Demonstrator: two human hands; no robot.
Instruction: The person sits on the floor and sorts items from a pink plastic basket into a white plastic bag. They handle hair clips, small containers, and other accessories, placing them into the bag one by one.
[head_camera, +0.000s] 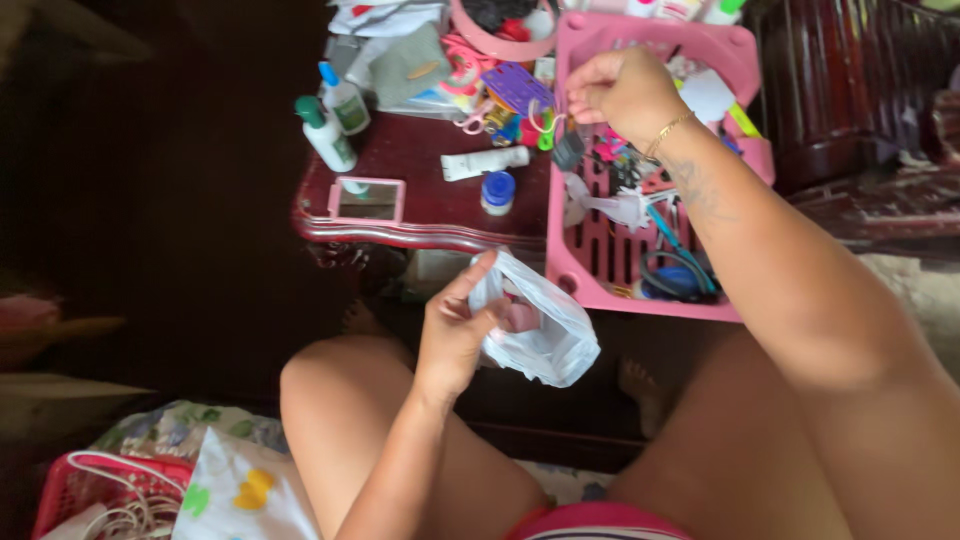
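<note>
Place: a home, a lived-in sitting room by the look of it.
Furniture: dark carved wooden side table (420, 225) at twelve o'clock, a carved wooden seat (850, 90) at two o'clock.
Clutter: lotion bottles (335, 115), a small pink-framed mirror (366, 200), hair clips and combs in a pink plastic basket (590, 270).
Floor: a red basket (75, 490) on patterned cloth at seven o'clock.

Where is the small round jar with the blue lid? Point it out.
In the head view, the small round blue-lidded jar stands on the dark wooden table, left of the pink plastic basket and just below the white tube.
</note>
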